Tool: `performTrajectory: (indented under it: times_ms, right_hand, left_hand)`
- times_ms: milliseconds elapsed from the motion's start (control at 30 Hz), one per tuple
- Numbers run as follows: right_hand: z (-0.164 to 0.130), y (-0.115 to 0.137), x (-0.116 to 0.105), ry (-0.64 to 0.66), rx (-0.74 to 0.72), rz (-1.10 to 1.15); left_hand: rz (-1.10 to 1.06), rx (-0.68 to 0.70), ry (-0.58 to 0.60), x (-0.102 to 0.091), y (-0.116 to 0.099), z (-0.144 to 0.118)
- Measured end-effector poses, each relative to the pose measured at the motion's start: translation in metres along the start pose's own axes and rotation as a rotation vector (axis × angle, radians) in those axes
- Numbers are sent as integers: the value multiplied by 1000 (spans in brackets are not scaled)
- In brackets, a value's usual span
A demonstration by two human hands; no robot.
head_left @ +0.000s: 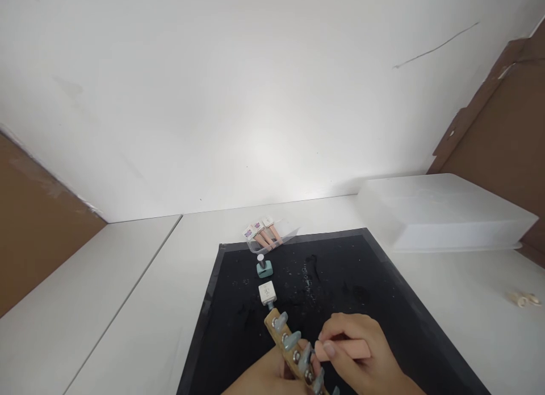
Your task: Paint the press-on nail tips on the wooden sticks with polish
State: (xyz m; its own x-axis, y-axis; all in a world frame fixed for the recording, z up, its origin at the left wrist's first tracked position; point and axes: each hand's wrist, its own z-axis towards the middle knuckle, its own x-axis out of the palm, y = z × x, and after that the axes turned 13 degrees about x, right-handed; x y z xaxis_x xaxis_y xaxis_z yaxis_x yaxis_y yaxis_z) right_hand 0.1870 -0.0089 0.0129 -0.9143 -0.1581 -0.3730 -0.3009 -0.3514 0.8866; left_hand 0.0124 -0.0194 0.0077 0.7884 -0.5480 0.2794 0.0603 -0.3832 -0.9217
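Note:
My left hand (276, 372), partly cut off by the lower edge, is closed around a wooden strip (276, 326) that carries several grey-blue false nails (292, 340) on small round metal mounts. My right hand (361, 349) pinches a pink nail polish brush handle (347, 349). Its tip points left and meets or nearly meets a nail on the strip; the bristles are mostly hidden. Just beyond the strip's far end a white square bottle (267, 292) lies on the black mat, its bluish neck towards me. Behind it is a small teal block (264, 269) with a metal, pale-topped post.
A clear tray (254, 249) at the mat's far edge holds several white bottles with pink handles (275, 233). The black mat (336, 276) covers the middle of the white table. A translucent white bin (447, 213) stands at the back right, with small beige pieces (519, 298) nearer me.

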Motion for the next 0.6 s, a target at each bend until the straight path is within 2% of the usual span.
performTrajectory:
  times_ms: [100, 333, 600]
  right_hand:
    - [2, 1, -1, -14, 4, 13]
    - [7, 4, 0, -105, -97, 76]
    - [2, -1, -1, -30, 1, 43]
  left_hand:
    - [-54, 10, -19, 0, 0, -1]
    - [-136, 17, -36, -4, 7, 0]
    - [-147, 5, -55, -3, 8, 0]
